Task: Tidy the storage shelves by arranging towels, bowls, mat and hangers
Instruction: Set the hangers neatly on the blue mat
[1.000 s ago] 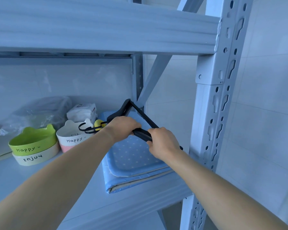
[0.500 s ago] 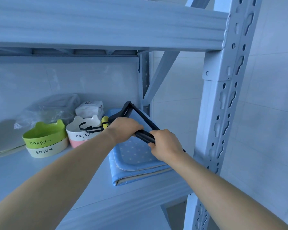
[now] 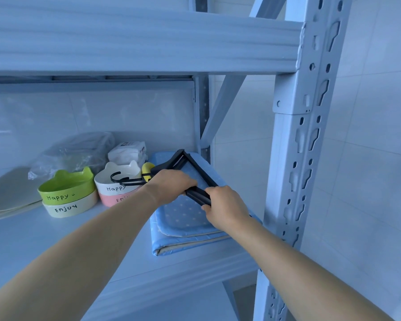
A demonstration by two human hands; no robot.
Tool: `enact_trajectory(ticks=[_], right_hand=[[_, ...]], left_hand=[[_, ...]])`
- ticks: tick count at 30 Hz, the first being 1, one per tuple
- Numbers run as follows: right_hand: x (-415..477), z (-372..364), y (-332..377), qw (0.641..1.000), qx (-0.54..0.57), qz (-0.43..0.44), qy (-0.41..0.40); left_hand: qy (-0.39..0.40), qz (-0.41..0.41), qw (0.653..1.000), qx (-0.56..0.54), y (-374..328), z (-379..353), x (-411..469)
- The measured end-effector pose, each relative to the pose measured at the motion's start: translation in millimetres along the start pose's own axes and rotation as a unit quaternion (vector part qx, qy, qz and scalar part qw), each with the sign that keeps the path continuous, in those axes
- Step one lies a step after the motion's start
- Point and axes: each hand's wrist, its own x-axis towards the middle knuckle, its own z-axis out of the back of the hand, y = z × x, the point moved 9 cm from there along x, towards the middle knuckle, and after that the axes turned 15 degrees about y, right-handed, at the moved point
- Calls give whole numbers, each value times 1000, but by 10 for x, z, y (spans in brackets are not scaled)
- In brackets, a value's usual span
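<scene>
A bunch of black hangers point(image 3: 190, 165) lies flat over the folded blue dotted mat point(image 3: 185, 218) at the right end of the shelf point(image 3: 56, 246). My left hand point(image 3: 171, 186) grips the hangers near their hooks, which point left over the bowls. My right hand point(image 3: 225, 207) grips their long bottom bar. A green bowl point(image 3: 65, 186) sits stacked on a cream bowl point(image 3: 70, 207). Beside them a white bowl point(image 3: 118, 179) rests on a pink bowl point(image 3: 114, 199).
A white wrapped pack point(image 3: 127, 151) and a clear plastic bag point(image 3: 72, 151) lie at the back. Pale flat items point(image 3: 7, 195) sit at the far left. The perforated upright post point(image 3: 306, 158) stands close to my right wrist. An upper shelf beam point(image 3: 137, 45) hangs overhead.
The hangers have sunk a little lower onto the mat, both hands still gripping them. My view has shifted slightly, so the bowls appear further right.
</scene>
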Motion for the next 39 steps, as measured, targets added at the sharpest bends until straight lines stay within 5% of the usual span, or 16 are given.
enact_trajectory(ticks=[7,39], right_hand=[[-102,166,38,995,50,74,-39],[503,39,-35,999,8,0,-36]], left_hand=[[-33,-28,999,-30,11,-80,-17],[-54,-19,998,24,618,-33,458]])
